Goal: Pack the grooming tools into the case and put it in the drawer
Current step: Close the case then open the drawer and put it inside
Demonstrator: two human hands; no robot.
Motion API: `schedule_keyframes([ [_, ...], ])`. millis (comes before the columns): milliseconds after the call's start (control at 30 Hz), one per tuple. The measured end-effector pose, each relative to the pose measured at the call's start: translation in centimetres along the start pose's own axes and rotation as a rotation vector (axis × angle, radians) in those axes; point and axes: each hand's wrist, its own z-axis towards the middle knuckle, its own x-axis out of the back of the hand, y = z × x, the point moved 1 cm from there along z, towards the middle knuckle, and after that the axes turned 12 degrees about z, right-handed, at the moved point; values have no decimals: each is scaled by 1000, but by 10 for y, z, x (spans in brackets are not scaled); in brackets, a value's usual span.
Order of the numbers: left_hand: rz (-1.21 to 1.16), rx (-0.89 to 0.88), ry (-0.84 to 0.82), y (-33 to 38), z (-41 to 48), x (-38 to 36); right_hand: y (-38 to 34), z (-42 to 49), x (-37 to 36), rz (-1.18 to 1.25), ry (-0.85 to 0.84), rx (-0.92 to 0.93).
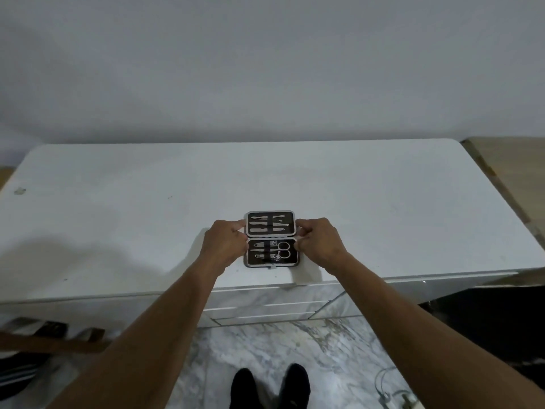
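Here, both hands [225, 242] [320, 242] on the open, unlabelled case [270, 238] atop the dresser [118, 216].

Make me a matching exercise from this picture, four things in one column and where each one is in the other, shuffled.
Things:
1. left hand
2. right hand
3. scissors
4. dresser top

Places:
A. strapped in the near half of the open case
B. under the case
C. at the case's left edge
D. at the case's right edge

Pairs: 1-C, 2-D, 3-A, 4-B
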Motion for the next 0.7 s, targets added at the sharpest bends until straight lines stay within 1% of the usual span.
schedule_keyframes([
  [67, -35, -9, 22, -2, -2, 0, -3, -4, 1, 55, 23, 12],
  [300, -46, -90, 105, -5, -18, -3, 0, -18, -7, 85, 82, 71],
  [400, -62, -98, 115, -6, -19, -1, -4, -21, -11, 84, 112, 80],
  [600, -24, -185, 130, -6, -16, 1, -7, -22, -14, 118, 146, 56],
  [700, -50, -163, 138, -6, -9, -1, -7, -16, -13, 115, 167, 72],
])
